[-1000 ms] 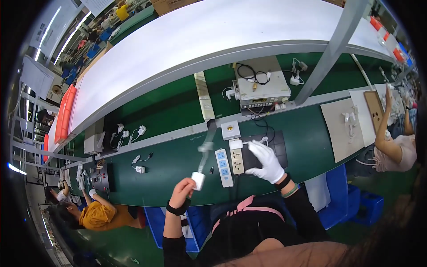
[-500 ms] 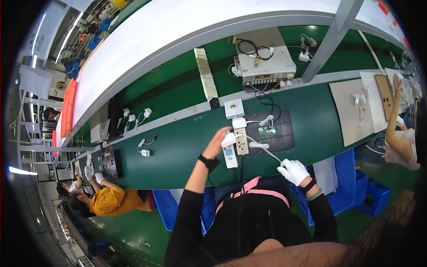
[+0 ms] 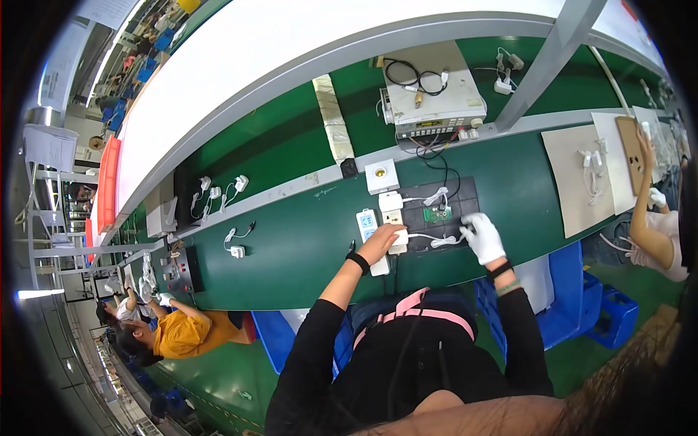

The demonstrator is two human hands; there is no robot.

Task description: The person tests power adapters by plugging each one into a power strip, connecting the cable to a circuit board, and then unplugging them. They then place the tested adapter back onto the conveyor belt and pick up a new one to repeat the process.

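Note:
My bare left hand (image 3: pixel 381 243) is closed on a white power adapter (image 3: pixel 400 238), which sits at the near end of a beige socket strip (image 3: pixel 393 217). A white cable bundle (image 3: pixel 445 241) leads from this adapter to the right. Its far end lies at the fingertips of my gloved right hand (image 3: pixel 483 238), which pinches it over the edge of a dark mat (image 3: pixel 469 203). A second white adapter (image 3: pixel 390 201) is in the strip's far end, with its own cable bundle (image 3: pixel 436 197). Partly under my left hand is a white-and-blue power strip (image 3: pixel 366 220).
On the mat lies a green circuit board (image 3: pixel 438 214). Behind stand a white box with a round yellow centre (image 3: pixel 382 176) and a bench instrument (image 3: pixel 436 98). Another adapter (image 3: pixel 237 251) lies left on the green table (image 3: pixel 305 254). Co-workers sit on both sides.
My left hand has brought the adapter right and down onto the beige strip, uncovering part of the white-and-blue one. My right hand has moved up toward the mat with the cable end.

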